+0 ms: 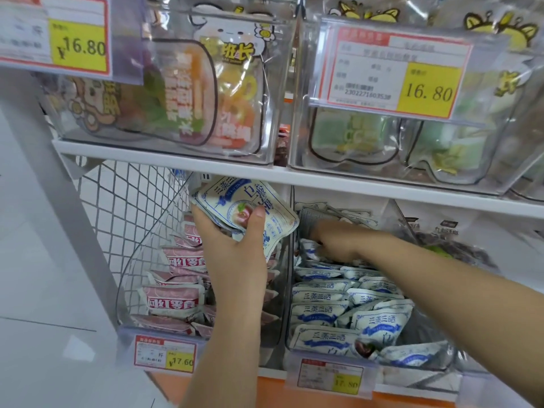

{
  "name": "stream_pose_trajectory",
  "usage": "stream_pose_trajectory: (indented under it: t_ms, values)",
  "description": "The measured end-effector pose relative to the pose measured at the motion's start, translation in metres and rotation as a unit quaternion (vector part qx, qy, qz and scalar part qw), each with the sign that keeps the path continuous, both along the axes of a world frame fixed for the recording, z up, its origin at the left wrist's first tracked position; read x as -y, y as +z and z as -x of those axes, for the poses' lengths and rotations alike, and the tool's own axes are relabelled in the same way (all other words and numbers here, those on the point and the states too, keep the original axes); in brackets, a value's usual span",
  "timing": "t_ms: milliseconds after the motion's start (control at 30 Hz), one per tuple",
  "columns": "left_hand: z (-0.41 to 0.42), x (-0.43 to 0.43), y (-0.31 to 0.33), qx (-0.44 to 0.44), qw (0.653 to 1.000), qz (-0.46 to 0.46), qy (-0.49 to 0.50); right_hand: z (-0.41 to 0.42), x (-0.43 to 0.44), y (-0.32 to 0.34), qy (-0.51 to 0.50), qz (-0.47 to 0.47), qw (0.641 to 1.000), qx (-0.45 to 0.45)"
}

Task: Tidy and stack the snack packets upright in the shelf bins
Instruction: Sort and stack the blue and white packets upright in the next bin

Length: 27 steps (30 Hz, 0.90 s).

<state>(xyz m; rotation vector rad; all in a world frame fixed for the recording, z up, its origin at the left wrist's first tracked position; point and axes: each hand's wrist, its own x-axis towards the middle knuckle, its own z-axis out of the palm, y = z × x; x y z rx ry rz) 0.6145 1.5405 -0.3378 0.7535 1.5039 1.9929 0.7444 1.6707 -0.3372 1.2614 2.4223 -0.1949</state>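
Observation:
My left hand (235, 240) grips a small bundle of blue-and-white snack packets (244, 201), held up just under the upper shelf, above the divide between two clear bins. My right hand (338, 242) reaches deep into the right bin (290, 334), its fingers down among the blue-and-white packets (347, 307) at the back; whether it holds one is hidden. Those packets stand in rough rows, with a few at the front lying tilted. The left bin (126, 290) holds pink packets (176, 298) stacked in leaning rows.
A white shelf board (176, 160) runs just above my hands, carrying clear bins of large pouches and price tags. A wire mesh side panel (123, 207) closes the left end. Another bin with dark packets (459, 248) sits at the right. Price tags (164, 353) hang on the bin fronts.

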Motion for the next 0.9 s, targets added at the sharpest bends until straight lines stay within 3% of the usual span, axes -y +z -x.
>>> stream_pose_trajectory:
  t_ms: [133, 433, 567, 733, 900]
  values:
    - [0.004, -0.001, -0.002, 0.002, 1.0, -0.004, -0.004, -0.017, 0.001, 0.017, 0.022, 0.069, 0.997, -0.04]
    - [-0.003, -0.004, -0.001, -0.018, 1.0, 0.008, 0.004, -0.023, 0.004, 0.017, 0.038, 0.106, 0.991, -0.067]
    - [-0.005, -0.006, -0.004, -0.027, 1.0, 0.012, 0.004, -0.022, 0.005, 0.016, -0.012, 0.067, 0.974, -0.217]
    - [-0.006, -0.006, -0.005, -0.022, 1.0, 0.006, -0.001, -0.01, -0.002, 0.004, 0.089, -0.024, 0.984, -0.152]
    - [-0.003, -0.007, -0.004, -0.022, 1.0, 0.005, -0.001, -0.008, -0.004, -0.002, 0.138, -0.086, 0.97, -0.18]
